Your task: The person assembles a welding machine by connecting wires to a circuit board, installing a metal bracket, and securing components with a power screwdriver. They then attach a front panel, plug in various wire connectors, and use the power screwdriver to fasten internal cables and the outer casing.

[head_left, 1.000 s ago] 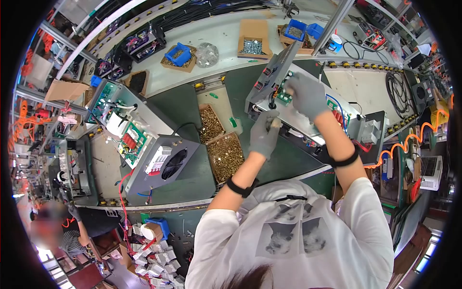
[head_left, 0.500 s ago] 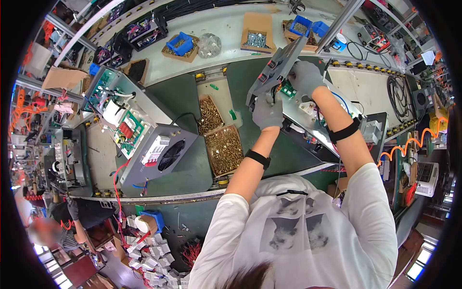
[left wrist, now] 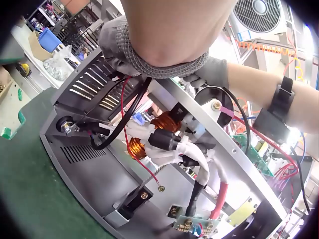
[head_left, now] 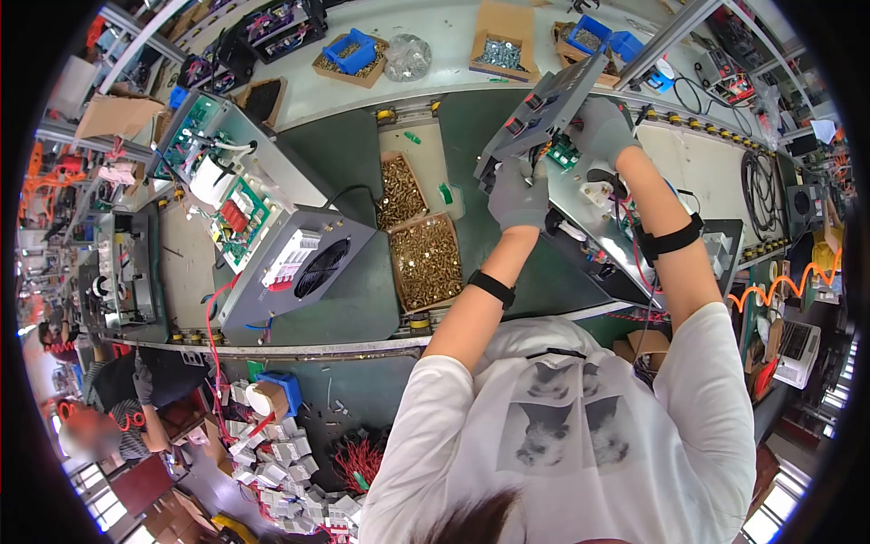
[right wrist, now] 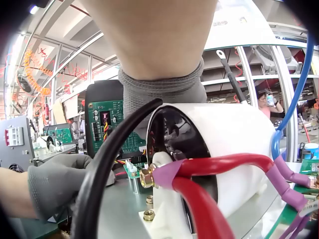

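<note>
A grey-gloved left hand (head_left: 518,195) is at the lower end of a dark front panel (head_left: 542,113), beside wires and a small green circuit board (head_left: 563,154). The gloved right hand (head_left: 602,131) reaches in at the panel's inner side, its fingers largely hidden. I cannot tell what the fingertips of either hand hold. The panel tilts up from an open metal device chassis (left wrist: 94,144). In the left wrist view, copper coils (left wrist: 167,121) and thick cables lie inside it. A white cylinder (right wrist: 232,144) with red cables (right wrist: 227,165) stands below the right hand in the right wrist view.
Left of the person stands a second open device (head_left: 299,263) with a fan. Two boxes of brass-coloured screws (head_left: 424,263) sit between the devices. Cartons and blue bins (head_left: 351,51) of fasteners line the back bench. Another person (head_left: 136,426) is at the lower left.
The left hand has moved up to the panel's lower end. The right hand has shifted from over the chassis boards to the panel's inner side. The head view has shifted slightly.
</note>
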